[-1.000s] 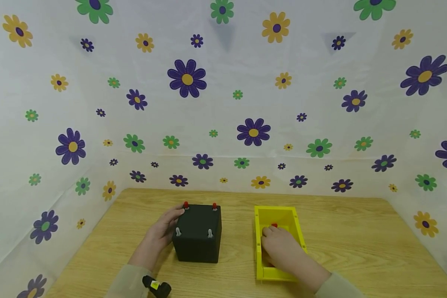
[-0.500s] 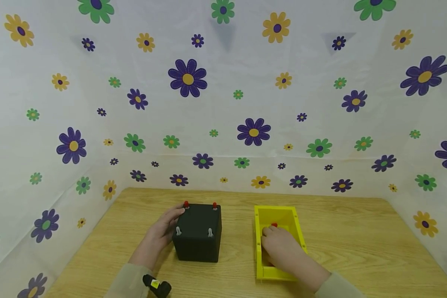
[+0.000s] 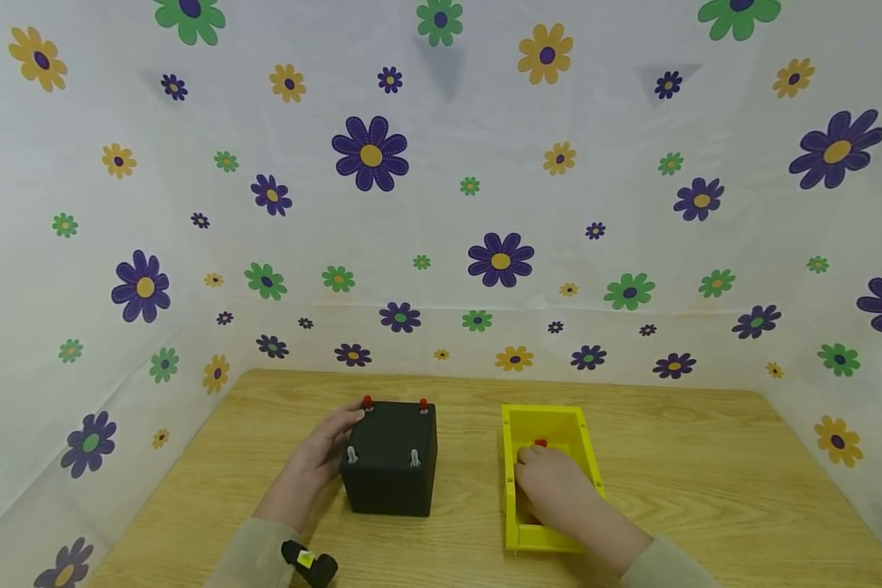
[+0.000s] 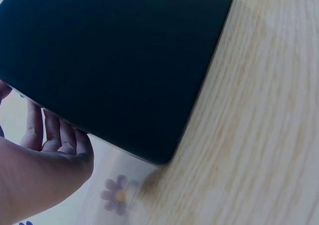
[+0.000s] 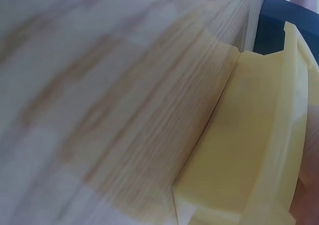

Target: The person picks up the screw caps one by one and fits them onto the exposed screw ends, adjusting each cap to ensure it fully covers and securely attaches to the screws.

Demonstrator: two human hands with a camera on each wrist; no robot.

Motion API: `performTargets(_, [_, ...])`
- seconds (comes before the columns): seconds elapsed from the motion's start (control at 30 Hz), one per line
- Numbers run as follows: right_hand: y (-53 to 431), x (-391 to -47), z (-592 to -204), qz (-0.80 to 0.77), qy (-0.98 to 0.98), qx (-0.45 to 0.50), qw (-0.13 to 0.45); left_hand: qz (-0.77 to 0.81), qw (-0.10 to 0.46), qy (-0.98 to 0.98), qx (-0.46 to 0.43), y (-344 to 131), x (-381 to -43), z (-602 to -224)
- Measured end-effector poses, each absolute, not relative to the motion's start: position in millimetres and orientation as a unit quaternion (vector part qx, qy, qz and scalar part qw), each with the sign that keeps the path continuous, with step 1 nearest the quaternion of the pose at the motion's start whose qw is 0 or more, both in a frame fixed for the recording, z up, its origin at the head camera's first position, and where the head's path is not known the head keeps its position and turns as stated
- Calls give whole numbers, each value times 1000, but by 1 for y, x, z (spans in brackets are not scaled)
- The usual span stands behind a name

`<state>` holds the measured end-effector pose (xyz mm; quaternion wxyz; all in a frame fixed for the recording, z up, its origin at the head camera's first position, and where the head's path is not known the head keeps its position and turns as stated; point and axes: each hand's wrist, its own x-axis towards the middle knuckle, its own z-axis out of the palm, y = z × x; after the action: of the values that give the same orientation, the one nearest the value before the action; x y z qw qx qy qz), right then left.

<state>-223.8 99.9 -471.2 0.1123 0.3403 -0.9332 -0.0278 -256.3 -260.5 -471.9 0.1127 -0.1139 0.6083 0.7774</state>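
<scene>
A black box (image 3: pixel 389 482) stands on the table, with two red-tipped posts (image 3: pixel 367 402) at its far edge and two bare metal toggle levers (image 3: pixel 415 458) at its near edge. Against its left side rests my left hand (image 3: pixel 314 459), one fingertip on the top edge near the far corner. The left wrist view shows the fingers (image 4: pixel 66 137) laid along that side. My right hand (image 3: pixel 554 488) reaches down into a yellow bin (image 3: pixel 593 459); its fingertips are hidden, so whether they hold anything is unclear. A small red piece (image 3: pixel 541 443) shows just beyond the knuckles.
The wooden table (image 3: pixel 706 465) runs under the box and bin. A white flower-print sheet (image 3: pixel 441 220) hangs behind and at both sides. A black device (image 3: pixel 310 565) is on the left wrist. The bin stands to the right of the box, with a gap between.
Box, bin and left hand keep their places. The right hand stays in the bin with barely visible movement; a bit of red now shows beneath it.
</scene>
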Motion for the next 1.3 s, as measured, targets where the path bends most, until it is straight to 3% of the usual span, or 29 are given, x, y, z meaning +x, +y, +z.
performTargets(1.3, [103,-224,-462,42,-945,318,56,785,120,602,-83,-264,-258,-474])
